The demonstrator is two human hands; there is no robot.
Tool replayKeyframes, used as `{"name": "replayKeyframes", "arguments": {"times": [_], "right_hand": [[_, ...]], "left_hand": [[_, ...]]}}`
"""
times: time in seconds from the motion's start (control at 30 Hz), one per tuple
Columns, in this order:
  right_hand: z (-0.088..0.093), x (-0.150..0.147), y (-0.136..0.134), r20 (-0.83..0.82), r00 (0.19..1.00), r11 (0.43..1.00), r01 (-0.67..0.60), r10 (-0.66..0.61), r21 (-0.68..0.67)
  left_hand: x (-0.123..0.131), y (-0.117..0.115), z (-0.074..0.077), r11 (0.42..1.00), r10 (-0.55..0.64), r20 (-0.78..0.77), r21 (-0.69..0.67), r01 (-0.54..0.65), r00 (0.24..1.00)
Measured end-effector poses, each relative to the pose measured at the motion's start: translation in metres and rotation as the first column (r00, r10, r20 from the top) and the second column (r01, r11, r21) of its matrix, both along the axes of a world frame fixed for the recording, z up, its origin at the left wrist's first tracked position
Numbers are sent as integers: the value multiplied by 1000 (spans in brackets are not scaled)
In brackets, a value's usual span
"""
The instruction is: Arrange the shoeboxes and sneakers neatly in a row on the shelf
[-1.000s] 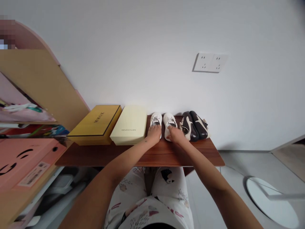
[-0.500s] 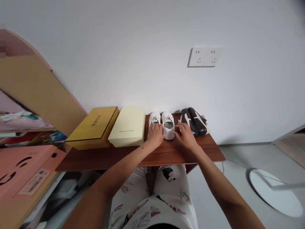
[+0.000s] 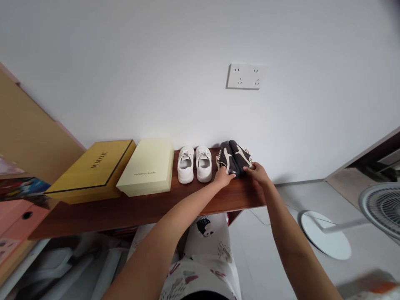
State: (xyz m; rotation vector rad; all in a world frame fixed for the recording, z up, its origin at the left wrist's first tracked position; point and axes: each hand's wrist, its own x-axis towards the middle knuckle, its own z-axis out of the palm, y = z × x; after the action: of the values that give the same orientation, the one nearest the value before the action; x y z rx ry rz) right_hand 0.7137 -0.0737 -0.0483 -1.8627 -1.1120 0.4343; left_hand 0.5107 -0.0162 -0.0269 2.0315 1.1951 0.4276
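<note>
A pair of dark brown sneakers (image 3: 240, 157) with cream stripes lies on its sides at the right of the wooden bench top (image 3: 193, 200). My left hand (image 3: 223, 177) grips the near end of the left shoe, thumb pointing right and fingers partly hidden behind it. On the right shoe, my right hand (image 3: 258, 172) closes round the near outer side, its thumb on top. Both shoes still rest on the wood. Just left of them, white sneakers (image 3: 204, 168) stand upright side by side, heels toward me, with neither hand on them.
A cream shoe box (image 3: 148, 166) and a yellow box (image 3: 93, 171) lie left of the white sneakers. The wall with a socket plate (image 3: 247, 76) rises behind. A fan (image 3: 383, 208) and a round white base (image 3: 326, 235) stand at right; a pink box (image 3: 18, 225) is at left.
Both hands have moved right, the left leaving the white sneakers, and now hold the dark sneakers. The white sneakers stand slightly apart from each other. My view has turned right, bringing in the fan.
</note>
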Motion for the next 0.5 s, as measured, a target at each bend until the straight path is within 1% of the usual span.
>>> {"name": "replayKeyframes", "arguments": {"times": [0.03,0.1,0.2,0.27,0.33,0.4,0.5], "right_hand": [[2,2,1,54,998,1000,-17,17,2],[7,6,3,230,972,998,-45,53,-38],[16,10,5,496,858,988,-77,134,-134],[21,10,4,611,770,978,-81,184,-192],[25,6,4,683,696,969,-74,221,-238],[28,-1,3,727,642,962,-63,243,-266],[30,-9,4,759,605,961,-34,239,-276]], "left_hand": [[1,5,3,1000,-15,-25,9,15,1000],[1,15,12,992,-90,-83,82,97,992],[0,24,30,942,-224,-217,200,268,950],[2,27,40,906,-274,-324,230,356,906],[6,27,45,884,-288,-412,234,406,865],[13,26,46,875,-279,-478,231,425,833],[22,26,42,880,-247,-545,220,421,801]]}}
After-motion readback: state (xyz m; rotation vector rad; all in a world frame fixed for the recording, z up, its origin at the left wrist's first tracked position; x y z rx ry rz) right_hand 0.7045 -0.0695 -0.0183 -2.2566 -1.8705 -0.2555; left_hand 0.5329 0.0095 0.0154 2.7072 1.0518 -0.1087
